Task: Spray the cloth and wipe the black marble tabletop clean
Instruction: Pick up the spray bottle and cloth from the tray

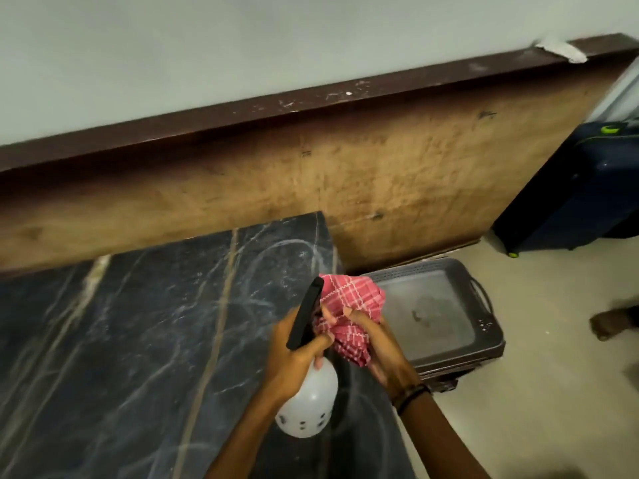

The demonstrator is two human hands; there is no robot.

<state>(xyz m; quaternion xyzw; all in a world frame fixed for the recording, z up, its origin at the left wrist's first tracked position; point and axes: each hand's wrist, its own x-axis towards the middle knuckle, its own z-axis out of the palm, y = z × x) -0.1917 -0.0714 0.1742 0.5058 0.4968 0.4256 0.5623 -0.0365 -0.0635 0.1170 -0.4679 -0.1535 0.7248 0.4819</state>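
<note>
The black marble table (pixel 138 323) — pale veins, smeary arcs — stands against a worn wooden panel (pixel 380 174) under a grey wall. Above its right edge, the left hand (pixel 297 354) grips a white spray bottle (pixel 309 406); the right hand (pixel 380 350) clutches a bunched red checked cloth (pixel 352 305). A dark tray (pixel 484 340) lies on the floor.

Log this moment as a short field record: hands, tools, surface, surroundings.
left hand: grips the spray bottle, black nozzle head aimed at the cloth
right hand: holds the bunched red checked cloth before the nozzle
tabletop: black marble, pale veins, faint smear arcs
tray: dark plastic, on the floor right of the table
suitcase: dark blue, far right
stage: spraying the cloth, wiping not yet begun
</note>
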